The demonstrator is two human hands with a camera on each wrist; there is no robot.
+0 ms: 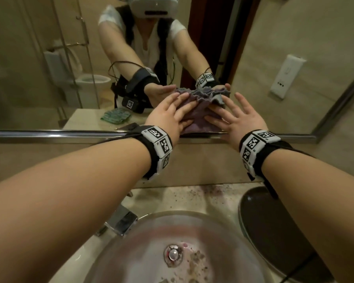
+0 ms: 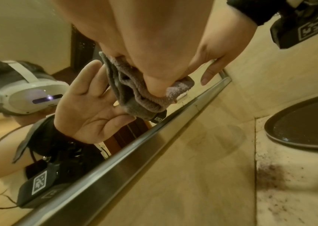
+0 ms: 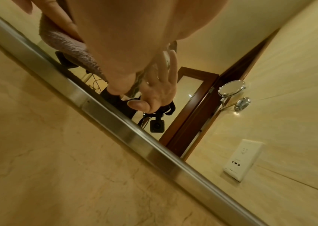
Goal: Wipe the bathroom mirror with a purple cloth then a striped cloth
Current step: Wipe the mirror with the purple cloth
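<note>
A crumpled purple cloth (image 1: 200,117) lies flat against the lower part of the bathroom mirror (image 1: 49,58), just above its metal bottom rail. My left hand (image 1: 176,113) presses the cloth's left side with straight fingers. My right hand (image 1: 233,117) presses its right side the same way, fingers spread. The left wrist view shows the bunched cloth (image 2: 140,94) under my fingers and my palm's reflection. In the right wrist view the cloth (image 3: 67,49) sits beside my right hand (image 3: 125,53). A green striped cloth (image 1: 116,116) appears only as a reflection, lying on a counter.
Below my arms are a glass sink basin (image 1: 110,242), a chrome faucet (image 1: 123,221) and a dark oval tray (image 1: 274,231). Purple specks dot the counter (image 1: 213,190). The mirror's metal rail (image 1: 49,133) runs across above a beige tiled strip.
</note>
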